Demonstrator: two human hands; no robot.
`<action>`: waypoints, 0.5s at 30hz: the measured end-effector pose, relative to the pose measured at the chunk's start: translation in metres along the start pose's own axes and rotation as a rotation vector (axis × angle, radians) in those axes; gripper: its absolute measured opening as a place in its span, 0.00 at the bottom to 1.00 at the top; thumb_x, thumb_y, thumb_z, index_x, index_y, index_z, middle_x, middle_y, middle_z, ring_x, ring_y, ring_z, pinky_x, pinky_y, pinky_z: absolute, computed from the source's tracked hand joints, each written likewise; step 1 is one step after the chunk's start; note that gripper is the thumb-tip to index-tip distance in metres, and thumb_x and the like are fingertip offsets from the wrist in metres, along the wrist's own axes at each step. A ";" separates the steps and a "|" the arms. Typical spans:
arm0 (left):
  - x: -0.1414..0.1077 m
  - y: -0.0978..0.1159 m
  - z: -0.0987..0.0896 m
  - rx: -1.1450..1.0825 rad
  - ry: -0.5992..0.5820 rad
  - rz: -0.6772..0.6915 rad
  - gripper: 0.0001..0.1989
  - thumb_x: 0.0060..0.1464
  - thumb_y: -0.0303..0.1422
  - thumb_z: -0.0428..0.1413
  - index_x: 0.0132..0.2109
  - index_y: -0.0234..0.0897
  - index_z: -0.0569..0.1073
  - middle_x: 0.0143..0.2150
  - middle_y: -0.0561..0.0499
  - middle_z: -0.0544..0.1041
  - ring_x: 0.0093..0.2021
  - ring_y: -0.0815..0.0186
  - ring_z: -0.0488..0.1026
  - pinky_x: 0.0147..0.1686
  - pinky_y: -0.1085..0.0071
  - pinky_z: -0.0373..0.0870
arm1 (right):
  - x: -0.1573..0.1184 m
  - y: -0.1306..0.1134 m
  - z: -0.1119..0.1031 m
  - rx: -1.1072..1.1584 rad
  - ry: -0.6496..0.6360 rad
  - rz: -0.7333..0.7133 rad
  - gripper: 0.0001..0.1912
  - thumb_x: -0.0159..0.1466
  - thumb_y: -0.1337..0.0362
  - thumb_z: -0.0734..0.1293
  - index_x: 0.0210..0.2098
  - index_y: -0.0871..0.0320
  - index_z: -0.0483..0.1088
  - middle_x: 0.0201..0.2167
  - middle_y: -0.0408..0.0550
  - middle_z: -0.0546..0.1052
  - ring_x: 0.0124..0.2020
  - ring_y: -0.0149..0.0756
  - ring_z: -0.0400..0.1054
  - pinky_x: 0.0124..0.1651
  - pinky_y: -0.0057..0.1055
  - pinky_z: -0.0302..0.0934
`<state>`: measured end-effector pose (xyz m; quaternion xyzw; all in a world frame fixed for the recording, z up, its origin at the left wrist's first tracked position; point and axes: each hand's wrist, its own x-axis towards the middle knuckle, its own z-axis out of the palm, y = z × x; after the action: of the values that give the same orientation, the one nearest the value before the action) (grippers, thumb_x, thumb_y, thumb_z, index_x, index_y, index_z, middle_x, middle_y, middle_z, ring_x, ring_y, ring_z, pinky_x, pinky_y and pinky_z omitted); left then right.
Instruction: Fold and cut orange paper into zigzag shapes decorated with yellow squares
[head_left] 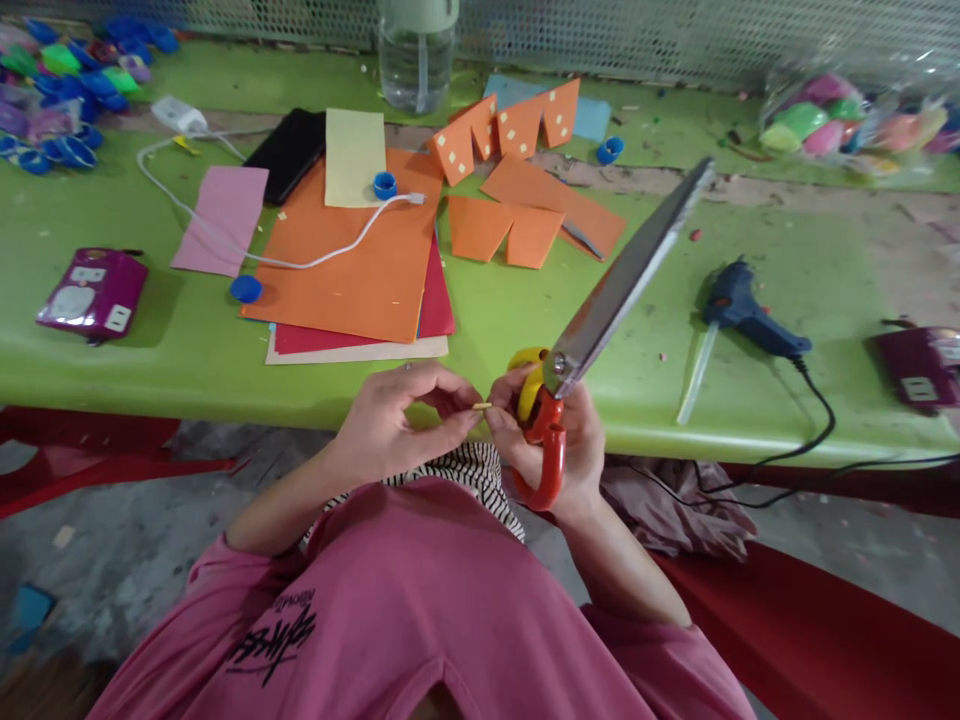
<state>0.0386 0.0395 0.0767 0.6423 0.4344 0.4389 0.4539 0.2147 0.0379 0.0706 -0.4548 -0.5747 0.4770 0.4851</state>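
Observation:
My left hand (405, 410) pinches one end of a small yellow strip (482, 406), which looks like paper. The thumb and fingers of my right hand (577, 440) close on its other end. Hooked in my right hand too is a pair of scissors (630, 280) with red and yellow handles, blades pointing up and away to the right. Beyond my hands lie an orange sheet (352, 270) and orange cut-outs (502, 230). Folded orange pieces (540, 118) with pale yellow squares stand behind them.
A glue gun (754, 310) with its cord lies at right, a purple socket box (94, 295) at left. A water bottle (418, 60) stands at the back. Near it are a black phone (289, 155), a white cable (300, 265) and blue caps (246, 289). Colourful plastic pieces fill both far corners.

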 end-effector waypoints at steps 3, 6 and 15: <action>0.000 -0.002 0.002 -0.063 0.018 -0.058 0.05 0.57 0.34 0.61 0.37 0.38 0.76 0.33 0.51 0.81 0.33 0.70 0.77 0.33 0.76 0.74 | 0.001 0.001 0.000 0.008 -0.003 -0.007 0.18 0.58 0.63 0.74 0.42 0.50 0.63 0.31 0.38 0.69 0.29 0.29 0.67 0.32 0.30 0.69; 0.000 -0.003 0.004 -0.188 0.012 -0.141 0.08 0.57 0.37 0.62 0.36 0.37 0.76 0.32 0.51 0.80 0.31 0.71 0.76 0.31 0.77 0.74 | 0.002 0.000 0.001 0.020 0.001 -0.016 0.18 0.58 0.63 0.74 0.42 0.49 0.63 0.31 0.38 0.70 0.29 0.29 0.67 0.32 0.30 0.69; 0.009 -0.014 0.007 -0.632 -0.016 -0.372 0.16 0.48 0.43 0.69 0.34 0.35 0.75 0.28 0.53 0.78 0.27 0.73 0.75 0.29 0.78 0.75 | 0.003 -0.003 0.000 0.030 -0.004 0.049 0.20 0.58 0.54 0.75 0.42 0.50 0.63 0.31 0.39 0.70 0.30 0.30 0.67 0.33 0.31 0.69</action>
<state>0.0455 0.0497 0.0633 0.3838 0.3832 0.4564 0.7054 0.2138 0.0400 0.0742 -0.4605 -0.5570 0.4982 0.4790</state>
